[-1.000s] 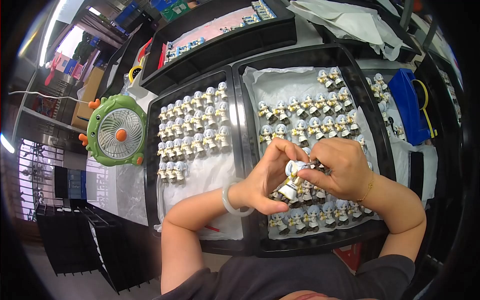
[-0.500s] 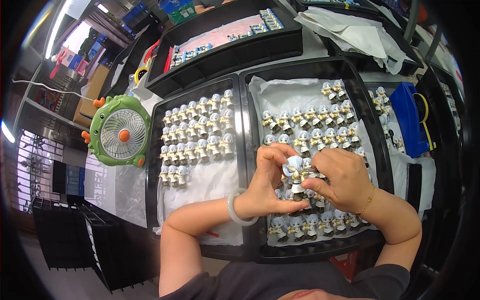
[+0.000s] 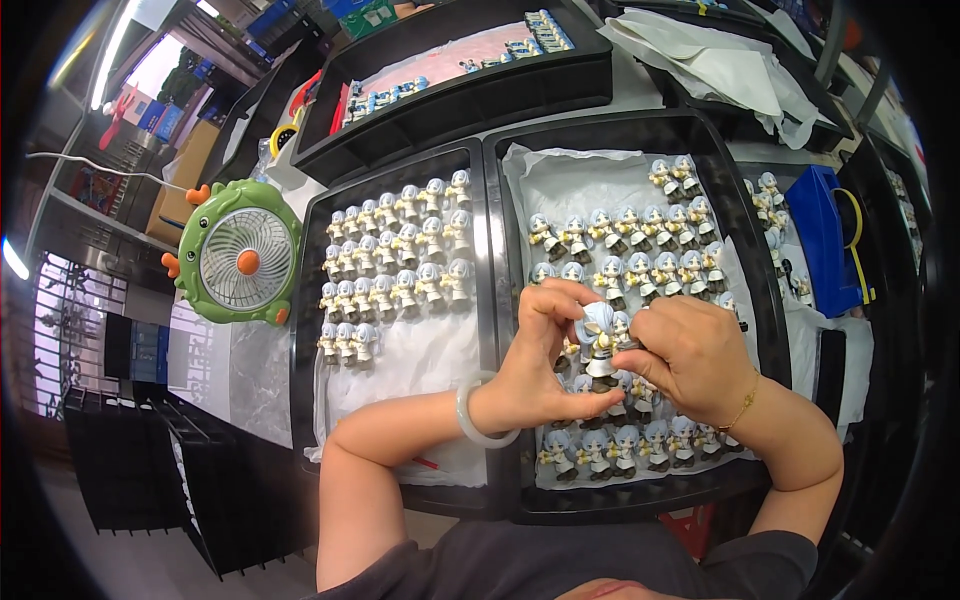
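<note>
Above the right-hand black tray (image 3: 508,400), my left hand (image 3: 545,360) grips a small figurine (image 3: 598,345) with pale blue-grey hair, a white outfit and dark feet. Its index finger is at the head and its thumb near the feet. My right hand (image 3: 695,350) is closed at the figurine's right side, thumb and curled fingers pinching there; whether a small part is between them is hidden. Rows of like figurines (image 3: 625,450) stand on white paper in this tray, some covered by my hands. The left-hand black tray (image 3: 307,400) holds more rows, mostly toward its far end.
A green animal-shaped fan (image 3: 245,255) stands left of the trays. Beyond them is a deeper black bin (image 3: 460,120) with blue-and-white figurines. White sheets (image 3: 700,70) lie over a bin at far right. To the right is a blue holder (image 3: 825,240) with a yellow strip.
The view has shifted slightly. Both hands keep nearly the same grip, and the figurine between them looks turned only a little.
</note>
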### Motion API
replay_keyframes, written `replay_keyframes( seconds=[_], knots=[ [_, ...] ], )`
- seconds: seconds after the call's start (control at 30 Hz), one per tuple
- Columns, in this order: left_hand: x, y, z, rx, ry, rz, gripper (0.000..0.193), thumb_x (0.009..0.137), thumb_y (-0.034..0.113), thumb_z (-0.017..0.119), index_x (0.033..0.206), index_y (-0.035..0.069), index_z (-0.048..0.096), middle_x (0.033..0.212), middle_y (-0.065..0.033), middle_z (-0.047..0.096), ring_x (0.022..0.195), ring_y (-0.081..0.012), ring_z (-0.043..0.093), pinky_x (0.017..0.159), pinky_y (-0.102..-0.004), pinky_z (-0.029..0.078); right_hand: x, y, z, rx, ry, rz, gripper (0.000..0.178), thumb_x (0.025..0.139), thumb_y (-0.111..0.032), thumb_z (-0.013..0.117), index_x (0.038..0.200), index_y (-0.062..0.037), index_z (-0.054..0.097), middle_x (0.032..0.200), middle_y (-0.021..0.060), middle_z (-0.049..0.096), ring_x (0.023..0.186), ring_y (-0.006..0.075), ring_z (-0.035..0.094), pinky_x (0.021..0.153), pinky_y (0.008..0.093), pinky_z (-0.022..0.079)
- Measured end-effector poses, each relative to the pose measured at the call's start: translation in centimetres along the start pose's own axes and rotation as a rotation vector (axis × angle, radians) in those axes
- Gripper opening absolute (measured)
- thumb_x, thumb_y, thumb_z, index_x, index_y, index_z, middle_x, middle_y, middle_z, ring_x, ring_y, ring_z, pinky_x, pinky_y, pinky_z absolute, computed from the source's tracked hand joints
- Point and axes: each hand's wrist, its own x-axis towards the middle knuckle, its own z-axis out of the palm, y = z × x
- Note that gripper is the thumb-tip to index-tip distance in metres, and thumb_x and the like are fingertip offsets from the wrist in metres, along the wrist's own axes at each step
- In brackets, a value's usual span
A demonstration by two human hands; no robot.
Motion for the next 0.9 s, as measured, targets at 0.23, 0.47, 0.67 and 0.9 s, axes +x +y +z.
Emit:
replay_keyframes(
  seconds=[0.23, 0.47, 0.67, 0.9],
  knots=[
    [-0.02, 0.05, 0.05, 0.028, 0.011, 0.005, 0.071, 0.058, 0.008, 0.079, 0.107, 0.011, 0.028, 0.112, -0.0135, 0.038, 0.091, -0.0145, 0.038, 0.075, -0.027, 0.033, -0.03, -0.01, 0.03, 0.041, 0.011, 0.035, 0.034, 0.079, -0.037, 0.059, 0.069, -0.0078, 0.045, 0.062, 0.0063, 0.047, 0.056, 0.0242, 0.052, 0.049, 0.0342, 0.042],
    [0.05, 0.02, 0.11, 0.004, 0.004, 0.01, 0.07, 0.058, 0.008, 0.079, 0.107, 0.011, 0.028, 0.112, -0.0134, 0.039, 0.092, -0.0149, 0.038, 0.076, -0.0271, 0.032, 0.0, 0.1, 0.14, 0.055, 0.009, 0.035, 0.033, 0.08, -0.037, 0.059, 0.07, -0.008, 0.046, 0.063, 0.0064, 0.047, 0.057, 0.0248, 0.052, 0.049, 0.0349, 0.042],
    [0.0, 0.14, 0.15, 0.022, -0.009, 0.011, 0.07, 0.059, 0.007, 0.079, 0.107, 0.011, 0.029, 0.112, -0.0134, 0.039, 0.092, -0.015, 0.038, 0.076, -0.0272, 0.033, -0.17, -0.03, -0.02, 0.066, -0.039, 0.04, 0.033, 0.08, -0.037, 0.058, 0.071, -0.0075, 0.047, 0.063, 0.0068, 0.048, 0.057, 0.0254, 0.052, 0.05, 0.0354, 0.042],
    [-0.17, 0.0, 0.12, -0.005, -0.01, 0.002, 0.07, 0.058, 0.007, 0.078, 0.107, 0.011, 0.029, 0.112, -0.0134, 0.04, 0.093, -0.0151, 0.038, 0.076, -0.0269, 0.032, -0.23, 0.09, 0.37, 0.087, -0.035, 0.039, 0.034, 0.08, -0.038, 0.058, 0.072, -0.0072, 0.047, 0.063, 0.0071, 0.048, 0.057, 0.0257, 0.052, 0.05, 0.0355, 0.042]
  ],
)
